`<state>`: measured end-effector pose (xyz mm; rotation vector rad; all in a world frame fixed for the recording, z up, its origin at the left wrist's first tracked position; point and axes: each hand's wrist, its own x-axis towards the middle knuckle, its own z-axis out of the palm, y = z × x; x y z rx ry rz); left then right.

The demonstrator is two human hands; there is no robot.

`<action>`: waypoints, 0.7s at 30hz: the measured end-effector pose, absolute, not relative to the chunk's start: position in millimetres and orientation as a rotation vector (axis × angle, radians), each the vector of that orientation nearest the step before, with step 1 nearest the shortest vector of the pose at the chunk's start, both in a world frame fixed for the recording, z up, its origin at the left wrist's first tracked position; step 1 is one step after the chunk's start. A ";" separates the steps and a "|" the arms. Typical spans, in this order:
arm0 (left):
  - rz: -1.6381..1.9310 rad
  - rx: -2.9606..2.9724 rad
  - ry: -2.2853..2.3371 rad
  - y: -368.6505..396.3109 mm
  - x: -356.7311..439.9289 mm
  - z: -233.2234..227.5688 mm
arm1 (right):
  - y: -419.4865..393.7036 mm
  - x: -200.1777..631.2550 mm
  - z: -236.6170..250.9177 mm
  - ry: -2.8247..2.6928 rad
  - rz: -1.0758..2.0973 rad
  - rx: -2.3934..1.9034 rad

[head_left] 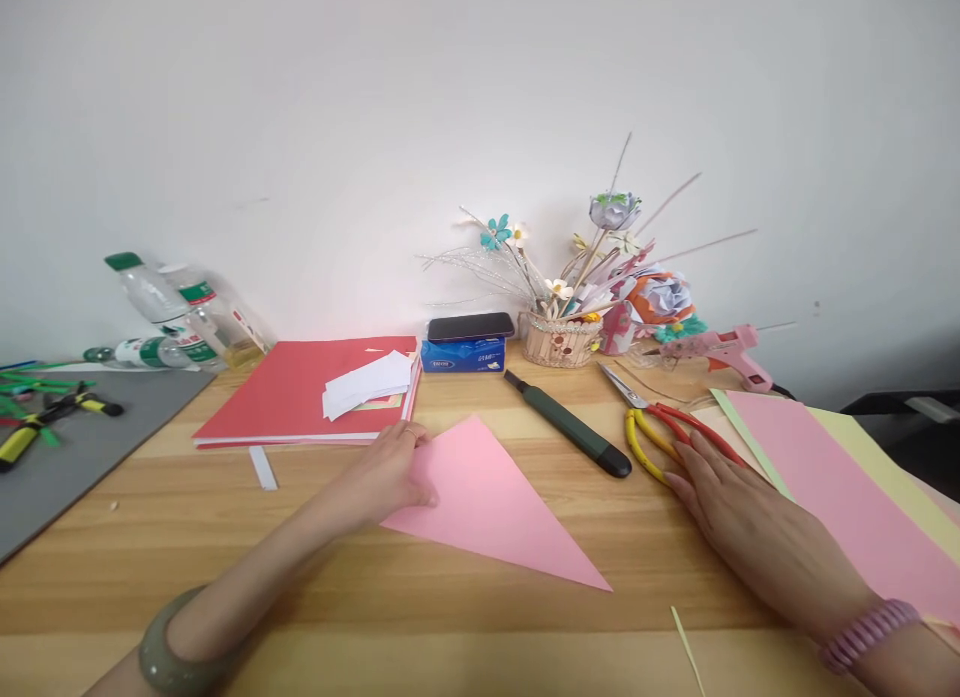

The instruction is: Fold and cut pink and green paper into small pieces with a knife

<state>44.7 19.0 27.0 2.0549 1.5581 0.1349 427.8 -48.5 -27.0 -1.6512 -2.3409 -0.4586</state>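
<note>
L grip (390, 475) on pink ppr (491, 512), mostly to its R.

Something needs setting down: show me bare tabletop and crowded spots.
Bare wood: below the pink paper, between left forearm and yellow strip; and, bar a crumb, below the white strip, between gray mat and forearm. Crowded: around flower basket and right hand, by scissors and colored sheets.

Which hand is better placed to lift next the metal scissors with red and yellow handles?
The right hand, probably: it lies partly over their handles; the left hand rests on pink, pointed paper.
</note>
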 end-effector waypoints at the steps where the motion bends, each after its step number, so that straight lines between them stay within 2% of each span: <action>1: 0.147 2.044 1.560 19.2 44.9 26.2 | -46.8 427.5 -27.9 -2.315 -0.467 -1.670; 10: 0.239 2.203 1.371 20.6 39.1 14.5 | -10.9 409.6 -10.2 -2.191 -0.346 -1.680; 16: 0.224 2.121 1.445 18.4 43.6 19.2 | -27.4 341.0 9.7 -2.232 0.014 -1.592; 21: 0.169 2.067 1.420 19.4 46.6 21.5 | -34.1 297.0 7.4 -2.258 0.283 -1.562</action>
